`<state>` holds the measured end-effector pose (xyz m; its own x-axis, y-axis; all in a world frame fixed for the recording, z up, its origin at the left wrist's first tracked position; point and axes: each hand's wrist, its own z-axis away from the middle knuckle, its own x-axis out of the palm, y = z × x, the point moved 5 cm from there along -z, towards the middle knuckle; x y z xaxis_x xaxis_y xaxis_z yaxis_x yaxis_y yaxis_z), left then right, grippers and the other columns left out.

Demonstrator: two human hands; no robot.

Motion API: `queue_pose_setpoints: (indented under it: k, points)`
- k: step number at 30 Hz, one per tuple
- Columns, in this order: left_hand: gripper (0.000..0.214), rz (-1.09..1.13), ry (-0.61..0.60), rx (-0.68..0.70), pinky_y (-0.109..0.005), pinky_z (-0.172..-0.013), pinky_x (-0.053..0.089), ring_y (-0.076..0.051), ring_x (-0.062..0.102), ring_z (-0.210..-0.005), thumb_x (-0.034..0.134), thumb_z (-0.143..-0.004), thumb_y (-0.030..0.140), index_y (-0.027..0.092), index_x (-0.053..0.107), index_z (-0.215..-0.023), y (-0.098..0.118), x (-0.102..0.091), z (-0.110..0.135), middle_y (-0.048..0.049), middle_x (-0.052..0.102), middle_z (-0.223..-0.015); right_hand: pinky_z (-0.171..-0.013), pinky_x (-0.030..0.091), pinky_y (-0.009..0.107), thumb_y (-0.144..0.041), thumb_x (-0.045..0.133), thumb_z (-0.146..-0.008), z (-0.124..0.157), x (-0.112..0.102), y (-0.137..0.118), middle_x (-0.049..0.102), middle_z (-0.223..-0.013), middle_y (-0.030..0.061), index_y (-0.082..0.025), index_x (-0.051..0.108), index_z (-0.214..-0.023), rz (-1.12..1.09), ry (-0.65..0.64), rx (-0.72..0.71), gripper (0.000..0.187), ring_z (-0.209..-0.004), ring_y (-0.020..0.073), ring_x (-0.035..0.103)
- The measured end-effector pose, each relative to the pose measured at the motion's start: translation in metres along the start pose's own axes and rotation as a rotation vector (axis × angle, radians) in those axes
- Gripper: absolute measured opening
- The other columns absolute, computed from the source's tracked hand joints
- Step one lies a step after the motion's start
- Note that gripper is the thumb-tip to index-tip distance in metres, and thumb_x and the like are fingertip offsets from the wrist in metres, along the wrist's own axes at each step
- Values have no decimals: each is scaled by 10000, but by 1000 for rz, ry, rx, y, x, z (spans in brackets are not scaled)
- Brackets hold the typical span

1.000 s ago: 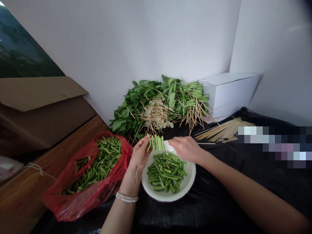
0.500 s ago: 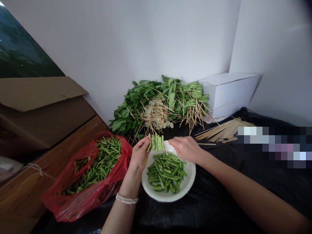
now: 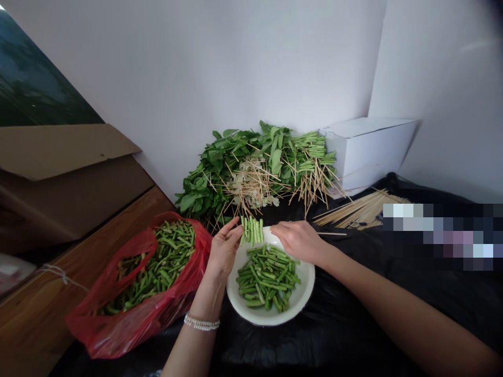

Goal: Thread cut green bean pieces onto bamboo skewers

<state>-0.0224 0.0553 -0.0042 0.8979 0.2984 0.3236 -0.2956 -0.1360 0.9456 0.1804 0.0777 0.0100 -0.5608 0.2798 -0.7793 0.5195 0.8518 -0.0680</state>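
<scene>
From my remote view my left hand [image 3: 223, 250] has just opened, fingers spread, and no longer pinches the small bunch of cut green beans [image 3: 252, 231], which sits just off its fingertips above the white bowl [image 3: 304, 293], while my right hand [image 3: 299, 242] curls near the rim, its grip unclear.

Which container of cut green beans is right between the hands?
The white bowl, between the left hand and right hand. The red plastic bag also holds beans, but it lies farther left, outside the left hand.
</scene>
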Motion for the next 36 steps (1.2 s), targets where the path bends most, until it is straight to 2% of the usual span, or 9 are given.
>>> queue_pose_setpoints:
  k: [3,6,9,17,25,36]
  points:
    - [467,17,-3,-5,-249,-775,539,-138,709,-797,823,-656,156,159,684,-1101,-1,2,0,-53,769,-879,-594,297,272,-149,420,-949,0,1,1,636,-781,15,-164,634,-903,-10,1,16,220,-683,127,556]
    - [276,85,42,-48,-232,-769,545,-125,698,-806,804,-689,151,155,726,-953,-2,1,1,-50,763,-907,-605,309,266,-145,414,-955,-1,1,4,642,-789,14,-169,636,-924,-27,6,50,226,-708,126,571]
    - [145,89,101,-135,-208,-688,549,-102,677,-716,797,-706,155,145,734,-837,-5,-1,4,-38,757,-852,-612,321,266,-148,412,-961,-1,0,4,641,-789,14,-168,637,-938,-32,7,59,227,-718,128,580]
    - [151,91,94,-212,-199,-596,554,-96,658,-629,815,-667,94,132,725,-783,-6,1,6,-13,740,-748,-617,340,265,-138,410,-956,-1,0,-1,639,-800,21,-166,634,-932,-42,31,29,227,-719,132,576]
    - [128,71,106,-208,-196,-600,546,-98,662,-628,814,-669,96,128,724,-752,-12,2,4,-18,735,-723,-620,349,260,-118,459,-912,-1,4,-2,629,-801,27,-166,625,-932,-38,-36,35,174,-703,139,561]
    - [155,42,90,-189,-192,-611,532,-95,652,-650,838,-638,126,125,715,-732,-11,9,1,-17,718,-726,-626,344,257,-103,441,-931,0,9,4,619,-785,11,-174,615,-907,-53,-10,74,189,-727,133,578]
